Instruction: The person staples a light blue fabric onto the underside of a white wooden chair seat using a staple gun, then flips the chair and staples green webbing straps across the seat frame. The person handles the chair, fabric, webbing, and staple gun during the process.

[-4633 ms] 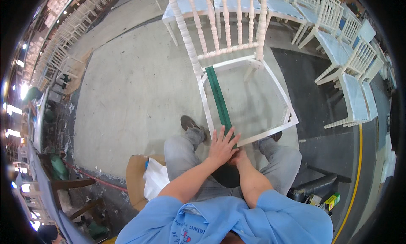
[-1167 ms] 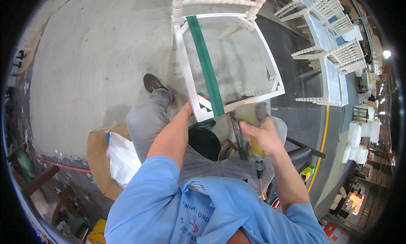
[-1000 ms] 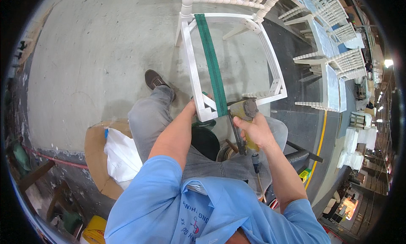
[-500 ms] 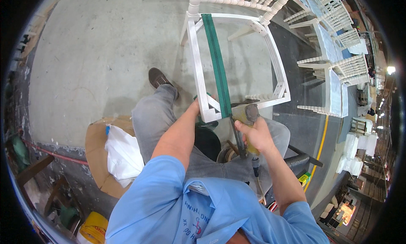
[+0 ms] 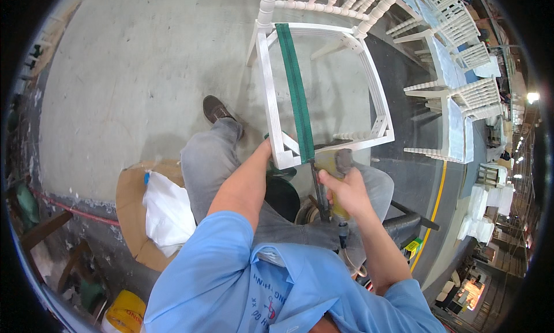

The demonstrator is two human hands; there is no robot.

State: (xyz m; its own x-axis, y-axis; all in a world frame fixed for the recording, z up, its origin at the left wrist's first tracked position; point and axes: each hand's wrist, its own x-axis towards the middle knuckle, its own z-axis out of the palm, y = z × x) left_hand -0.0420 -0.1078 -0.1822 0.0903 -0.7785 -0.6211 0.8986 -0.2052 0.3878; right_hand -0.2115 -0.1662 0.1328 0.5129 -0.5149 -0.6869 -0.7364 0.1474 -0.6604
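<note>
A white wooden chair frame (image 5: 266,96) with an open seat and turned back spindles stands before me. One green webbing strap (image 5: 296,96) crosses the seat from the back rail to the front rail, near the left side. My right hand (image 5: 348,192) is closed around a yellowish pneumatic staple gun (image 5: 334,161), whose nose touches or nearly touches the strap's near end at the front rail. Behind the front left corner, my left hand (image 5: 268,146) is mostly hidden by the frame, its fingers out of sight. More green webbing (image 5: 281,172) hangs below that corner.
An air hose (image 5: 349,258) runs from the gun past my leg. To the left sits an open cardboard box (image 5: 131,217) with a white bag (image 5: 167,212). More white chairs (image 5: 456,122) with pale seats line the right. A yellow container (image 5: 126,311) is at lower left.
The chair's seat has dipped slightly toward me, its front right corner lower. The staple gun and my right hand have shifted slightly down with it.
</note>
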